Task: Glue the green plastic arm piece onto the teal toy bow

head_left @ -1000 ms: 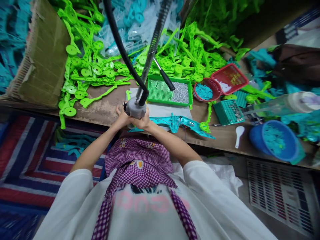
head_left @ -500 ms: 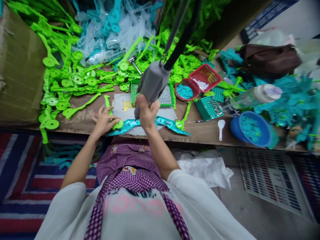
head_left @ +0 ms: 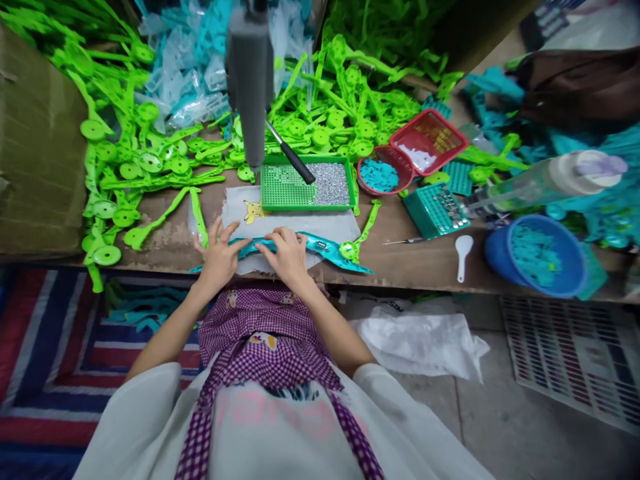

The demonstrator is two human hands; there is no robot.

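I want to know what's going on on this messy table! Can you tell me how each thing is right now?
Left hand: open, fingers spread, on the teal plastic part.
Right hand: open, pressing the same part.
Teal plastic part: lying flat on a white cloth.
Grey hanging tool: hanging free, nobody holding it.
Green tray: partly filled with silver bits.
Blue bowl: holding teal pieces.
White spoon: lying on the table.
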